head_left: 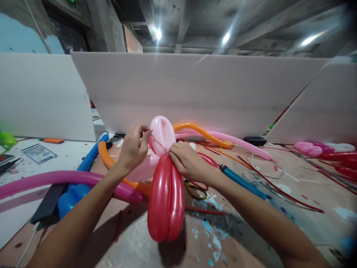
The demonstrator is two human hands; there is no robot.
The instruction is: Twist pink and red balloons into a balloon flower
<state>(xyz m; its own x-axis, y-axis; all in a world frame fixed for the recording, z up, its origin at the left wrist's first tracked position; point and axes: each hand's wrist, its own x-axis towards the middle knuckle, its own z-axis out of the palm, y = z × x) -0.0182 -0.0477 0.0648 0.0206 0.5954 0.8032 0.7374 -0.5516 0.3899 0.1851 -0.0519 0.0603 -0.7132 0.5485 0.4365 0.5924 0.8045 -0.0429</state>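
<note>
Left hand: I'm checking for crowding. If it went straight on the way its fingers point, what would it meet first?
Probably the pale pink balloon loop, just beyond the left hand, though depth is unclear.

I see three ceiling lamps (225, 37) at twelve to two o'clock, each flaring into long streaks of glare across the grey concrete ceiling (195, 22). Their light falls from ahead, so the glossy red folded balloon (166, 199) carries white highlight bands and drops a dark shadow toward six o'clock on the paint-spattered pinkish table top (251, 238). My forearms look dim and underlit. The wide lens bends the white foam partition boards (195, 89) outward, and the corners at four and eight o'clock turn soft, smeared and darker.
</note>
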